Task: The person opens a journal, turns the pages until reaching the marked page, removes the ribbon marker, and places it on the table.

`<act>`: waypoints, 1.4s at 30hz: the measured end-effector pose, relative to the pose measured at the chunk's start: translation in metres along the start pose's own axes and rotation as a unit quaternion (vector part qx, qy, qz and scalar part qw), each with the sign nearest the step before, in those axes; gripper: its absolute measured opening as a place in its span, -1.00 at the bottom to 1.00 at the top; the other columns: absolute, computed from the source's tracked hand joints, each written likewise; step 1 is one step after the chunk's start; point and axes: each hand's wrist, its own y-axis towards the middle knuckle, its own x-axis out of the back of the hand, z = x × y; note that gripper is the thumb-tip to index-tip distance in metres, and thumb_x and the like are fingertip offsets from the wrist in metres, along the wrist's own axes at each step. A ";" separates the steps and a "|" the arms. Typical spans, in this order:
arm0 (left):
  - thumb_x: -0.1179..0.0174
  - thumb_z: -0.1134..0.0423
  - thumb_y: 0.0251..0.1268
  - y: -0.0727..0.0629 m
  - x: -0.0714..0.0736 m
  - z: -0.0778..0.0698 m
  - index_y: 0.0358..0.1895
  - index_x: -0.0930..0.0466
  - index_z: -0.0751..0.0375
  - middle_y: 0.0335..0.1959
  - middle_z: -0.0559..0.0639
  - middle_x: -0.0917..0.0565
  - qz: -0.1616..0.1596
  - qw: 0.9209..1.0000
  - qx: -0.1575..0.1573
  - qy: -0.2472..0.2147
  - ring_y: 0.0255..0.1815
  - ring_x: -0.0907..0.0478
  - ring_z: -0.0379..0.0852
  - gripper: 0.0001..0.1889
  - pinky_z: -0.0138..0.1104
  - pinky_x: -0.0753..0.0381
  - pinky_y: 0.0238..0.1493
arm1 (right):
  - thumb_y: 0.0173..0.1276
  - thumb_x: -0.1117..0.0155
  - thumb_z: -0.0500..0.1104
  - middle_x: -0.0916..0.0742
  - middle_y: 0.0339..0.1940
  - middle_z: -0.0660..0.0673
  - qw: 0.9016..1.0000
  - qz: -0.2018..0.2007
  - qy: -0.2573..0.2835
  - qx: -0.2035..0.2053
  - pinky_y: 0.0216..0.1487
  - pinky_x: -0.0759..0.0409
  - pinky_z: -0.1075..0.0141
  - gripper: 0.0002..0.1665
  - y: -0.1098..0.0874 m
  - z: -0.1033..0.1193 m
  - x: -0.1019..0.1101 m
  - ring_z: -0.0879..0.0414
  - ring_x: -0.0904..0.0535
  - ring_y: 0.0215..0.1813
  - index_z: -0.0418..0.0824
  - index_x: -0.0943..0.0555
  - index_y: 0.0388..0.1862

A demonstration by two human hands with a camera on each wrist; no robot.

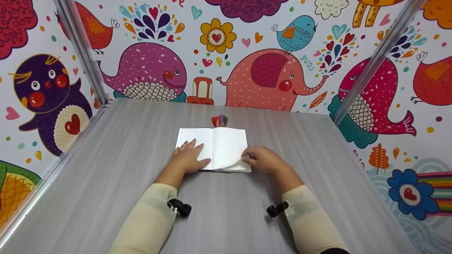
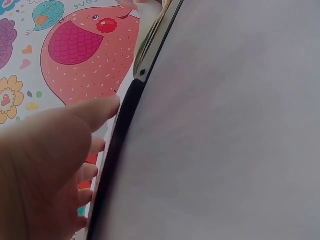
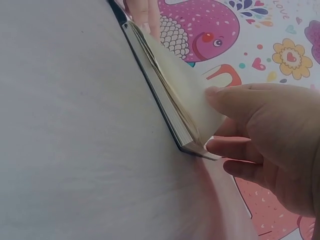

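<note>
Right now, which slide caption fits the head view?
Left hand resting on an open book, right hand holding a page corner.

The book lies on the table, before the wall.

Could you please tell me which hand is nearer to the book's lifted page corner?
Right: the right hand pinches the lifted page corner; the left hand rests on the opposite page.

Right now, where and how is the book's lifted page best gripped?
Likely best pinched at the near outer edge of the lifted page, coming from the right: it curls up from the pages beneath, while its opposite edge meets the fold. The right hand pinches it there; the left hand rests on the left page.
</note>
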 end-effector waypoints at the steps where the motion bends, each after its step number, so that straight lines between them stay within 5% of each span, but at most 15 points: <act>1: -0.07 -0.43 0.47 0.000 0.000 -0.001 0.73 -0.18 -0.01 0.82 0.17 0.00 -0.001 1.000 0.000 0.000 0.83 0.16 0.33 -0.08 0.31 0.17 0.76 | 0.58 -0.35 -0.02 -0.86 -0.01 -0.08 1.000 -0.003 0.002 0.001 0.26 -0.70 -0.07 -0.77 0.000 0.000 0.000 0.02 -0.70 0.01 -0.08 -0.79 0.05; 15: -0.15 -0.69 0.12 -0.005 -0.002 -0.016 0.73 -0.15 0.12 0.81 0.14 -0.04 0.002 1.000 -0.029 0.000 0.83 0.10 0.29 0.26 0.31 0.08 0.74 | 0.57 -0.36 0.05 -0.85 0.07 -0.03 0.991 -0.130 -0.031 -0.013 0.32 -0.69 -0.05 -0.76 0.001 0.023 -0.004 -0.06 -0.77 0.18 0.01 -0.78 0.06; 26: -0.23 -0.69 0.03 -0.007 -0.005 -0.026 0.72 -0.17 0.13 0.80 0.19 -0.07 -0.007 1.000 -0.022 0.008 0.81 0.08 0.34 0.31 0.33 0.05 0.73 | 0.55 -0.40 -0.07 -0.85 0.17 -0.05 0.955 -0.257 -0.093 0.113 0.40 -0.68 0.03 -0.84 0.004 0.042 -0.008 -0.01 -0.75 0.32 -0.04 -0.80 0.00; 32: -0.24 -0.67 0.04 -0.004 -0.009 -0.026 0.72 -0.19 0.13 0.79 0.21 -0.10 -0.017 1.000 -0.018 0.014 0.80 0.04 0.37 0.29 0.35 0.01 0.71 | 0.52 -0.44 -0.11 -0.84 0.21 -0.09 0.942 -0.286 -0.103 0.146 0.42 -0.66 -0.05 -0.85 0.005 0.046 -0.011 -0.04 -0.73 0.37 -0.05 -0.81 0.00; 42: -0.27 -0.54 0.16 -0.002 -0.006 -0.027 0.75 -0.10 0.10 0.78 0.17 -0.14 -0.034 0.999 -0.021 0.010 0.79 -0.03 0.36 0.21 0.36 -0.04 0.69 | 0.51 -0.45 -0.10 -0.77 0.37 -0.03 0.944 -0.290 -0.098 0.122 0.47 -0.62 -0.08 -0.81 0.004 0.051 -0.013 -0.02 -0.67 0.47 0.00 -0.81 0.05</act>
